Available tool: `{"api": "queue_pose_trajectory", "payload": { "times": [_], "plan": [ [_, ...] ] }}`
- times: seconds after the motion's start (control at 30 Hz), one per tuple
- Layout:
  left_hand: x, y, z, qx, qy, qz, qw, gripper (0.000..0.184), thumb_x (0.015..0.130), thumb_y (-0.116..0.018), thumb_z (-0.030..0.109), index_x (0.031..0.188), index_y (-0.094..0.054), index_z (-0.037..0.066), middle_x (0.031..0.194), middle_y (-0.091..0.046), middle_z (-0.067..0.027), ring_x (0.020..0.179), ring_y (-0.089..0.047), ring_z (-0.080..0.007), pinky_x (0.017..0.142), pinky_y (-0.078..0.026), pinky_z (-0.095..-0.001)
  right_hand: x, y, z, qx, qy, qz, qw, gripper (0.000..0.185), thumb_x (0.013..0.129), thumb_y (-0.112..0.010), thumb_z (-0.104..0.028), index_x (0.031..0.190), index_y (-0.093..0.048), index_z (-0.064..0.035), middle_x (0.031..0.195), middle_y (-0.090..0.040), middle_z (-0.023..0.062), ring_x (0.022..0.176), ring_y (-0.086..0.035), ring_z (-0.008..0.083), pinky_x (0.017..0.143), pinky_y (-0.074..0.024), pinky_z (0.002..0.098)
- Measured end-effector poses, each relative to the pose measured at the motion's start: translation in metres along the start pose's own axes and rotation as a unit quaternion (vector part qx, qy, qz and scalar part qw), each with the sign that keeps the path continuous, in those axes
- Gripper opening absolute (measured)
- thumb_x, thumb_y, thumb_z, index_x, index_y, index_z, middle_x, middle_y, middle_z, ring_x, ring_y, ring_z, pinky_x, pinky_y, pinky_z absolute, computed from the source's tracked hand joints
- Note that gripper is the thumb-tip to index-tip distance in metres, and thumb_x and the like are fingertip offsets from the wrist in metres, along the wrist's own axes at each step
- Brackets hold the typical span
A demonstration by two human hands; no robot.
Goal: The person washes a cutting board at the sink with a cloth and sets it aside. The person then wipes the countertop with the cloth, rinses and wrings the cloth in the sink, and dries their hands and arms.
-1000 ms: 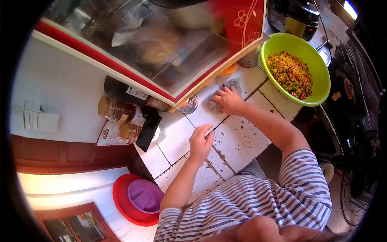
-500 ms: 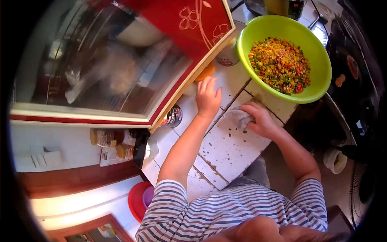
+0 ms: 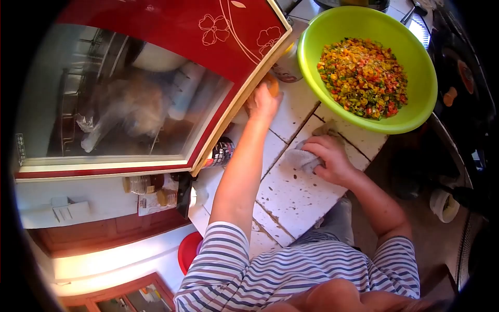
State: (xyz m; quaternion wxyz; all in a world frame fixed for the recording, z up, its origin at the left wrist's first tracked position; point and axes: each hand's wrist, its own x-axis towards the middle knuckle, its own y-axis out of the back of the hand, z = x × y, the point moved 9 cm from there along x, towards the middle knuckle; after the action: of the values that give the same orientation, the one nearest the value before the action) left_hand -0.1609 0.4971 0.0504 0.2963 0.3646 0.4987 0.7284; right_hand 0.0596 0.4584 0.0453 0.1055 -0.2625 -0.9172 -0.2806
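Observation:
My left hand (image 3: 263,103) reaches to the lower edge of the red cabinet, its fingers closed at a jar with an orange lid (image 3: 272,83); the fingertips and most of the jar are hidden. My right hand (image 3: 333,160) is wrapped round a crumpled grey cloth (image 3: 302,159) and presses it on the white tiled counter (image 3: 283,200). Dark specks and chips mark the tiles near the cloth. Just beyond my right hand stands a lime-green bowl (image 3: 422,112) holding chopped, mixed vegetables (image 3: 364,78) in yellow, green and red.
A red cabinet (image 3: 171,21) with a glass front overhangs the counter's left side. Beside my left forearm stands a dark-labelled can (image 3: 222,152); another can (image 3: 287,67) is by the bowl. A black stove (image 3: 462,67) lies right, jars (image 3: 143,184) at lower left.
My left hand has moved forward from open above the counter to the orange-lidded jar, and its fingers have closed. The right hand stays on the cloth. The view has shifted slightly.

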Motion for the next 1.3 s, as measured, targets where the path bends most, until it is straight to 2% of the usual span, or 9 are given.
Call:
{"api": "queue_pose_trajectory", "payload": {
  "times": [0.1,0.3,0.53,0.6,0.7,0.77,0.97,1.1,1.3],
  "plan": [
    [-0.042,0.012,0.015,0.026,0.041,-0.071,0.996,0.071,0.062,-0.075,0.027,0.125,-0.046,0.011,0.133,-0.037,-0.019,0.118,-0.037,-0.0393,0.098,-0.03,-0.0471,-0.009,0.017,-0.003,0.09,0.004,0.055,0.994,0.046,0.058,-0.057,0.002,0.104,-0.056,-0.0048,0.105,-0.053,0.0128,0.098,-0.051,0.0321,0.086,-0.04,0.039],
    [-0.154,0.066,0.029,0.016,-0.117,-0.038,0.992,0.072,0.057,-0.075,0.022,0.122,-0.046,0.013,0.135,-0.03,-0.019,0.119,-0.033,-0.0402,0.096,-0.03,-0.0477,-0.019,0.034,-0.001,0.183,-0.048,0.15,0.97,0.045,0.064,-0.054,0.005,0.109,-0.051,-0.0006,0.105,-0.052,0.0173,0.101,-0.052,0.0321,0.088,-0.0406,0.0345],
    [-0.247,0.098,-0.017,0.004,-0.042,-0.087,0.995,0.068,0.057,-0.075,0.021,0.117,-0.046,0.008,0.132,-0.033,-0.0231,0.117,-0.035,-0.0406,0.095,-0.031,-0.0464,0.121,-0.021,-0.02,-0.204,0.15,0.206,0.945,0.027,0.068,-0.058,-0.008,0.095,-0.055,-0.0085,0.098,-0.053,0.0123,0.091,-0.05,0.0309,0.077,-0.043,0.0381],
    [-0.261,0.104,-0.022,0.002,-0.039,-0.078,0.996,0.067,0.057,-0.075,0.021,0.116,-0.046,0.008,0.132,-0.034,-0.0233,0.117,-0.035,-0.0409,0.094,-0.031,-0.0465,0.17,-0.074,0.011,-0.36,0.145,0.066,0.919,0.028,0.072,-0.055,-0.014,0.1,-0.059,-0.0129,0.103,-0.055,0.0108,0.098,-0.051,0.0282,0.079,-0.0439,0.0364],
    [-0.279,0.105,-0.032,-0.005,-0.029,-0.068,0.997,0.066,0.057,-0.075,0.021,0.115,-0.047,0.008,0.131,-0.035,-0.0236,0.115,-0.037,-0.0415,0.094,-0.031,-0.0468,0.218,-0.112,0.089,-0.349,-0.12,-0.206,0.906,0.035,0.085,-0.046,-0.02,0.119,-0.055,-0.0192,0.123,-0.052,0.0031,0.114,-0.048,0.0129,0.087,-0.0435,0.0288],
    [-0.288,0.11,-0.035,-0.012,-0.016,-0.054,0.998,0.065,0.056,-0.075,0.019,0.114,-0.047,0.008,0.131,-0.035,-0.0237,0.116,-0.036,-0.0415,0.094,-0.031,-0.0467,0.237,-0.102,0.111,-0.339,0.061,0.162,0.925,0.04,0.088,-0.042,-0.021,0.127,-0.046,-0.0162,0.131,-0.046,0.0044,0.111,-0.052,0.0196,0.089,-0.0433,0.03],
    [-0.297,0.111,-0.041,-0.029,-0.02,-0.063,0.997,0.066,0.056,-0.075,0.018,0.114,-0.047,0.006,0.131,-0.035,-0.0229,0.117,-0.035,-0.041,0.095,-0.03,-0.0469,0.206,-0.086,0.066,-0.284,-0.082,-0.123,0.947,0.034,0.086,-0.045,-0.021,0.116,-0.055,-0.0099,0.113,-0.058,0.0123,0.098,-0.058,0.0286,0.081,-0.0482,0.0371],
    [-0.297,0.111,-0.04,-0.029,-0.038,-0.071,0.996,0.067,0.055,-0.075,0.018,0.114,-0.046,0.006,0.131,-0.035,-0.0226,0.118,-0.035,-0.0411,0.095,-0.03,-0.0474,0.125,-0.09,0.032,-0.391,-0.035,-0.345,0.853,0.026,0.076,-0.054,-0.017,0.1,-0.061,-0.0075,0.093,-0.063,0.0158,0.082,-0.062,0.0323,0.071,-0.0508,0.0394],
    [-0.298,0.108,-0.04,-0.022,-0.043,-0.069,0.996,0.067,0.055,-0.075,0.018,0.114,-0.046,0.006,0.13,-0.036,-0.0224,0.118,-0.035,-0.0413,0.095,-0.031,-0.0478,0.14,-0.025,0.005,-0.262,-0.052,-0.019,0.963,0.023,0.073,-0.058,-0.01,0.095,-0.056,-0.0038,0.093,-0.056,0.0141,0.086,-0.057,0.0308,0.071,-0.0498,0.04]
  ]
}}
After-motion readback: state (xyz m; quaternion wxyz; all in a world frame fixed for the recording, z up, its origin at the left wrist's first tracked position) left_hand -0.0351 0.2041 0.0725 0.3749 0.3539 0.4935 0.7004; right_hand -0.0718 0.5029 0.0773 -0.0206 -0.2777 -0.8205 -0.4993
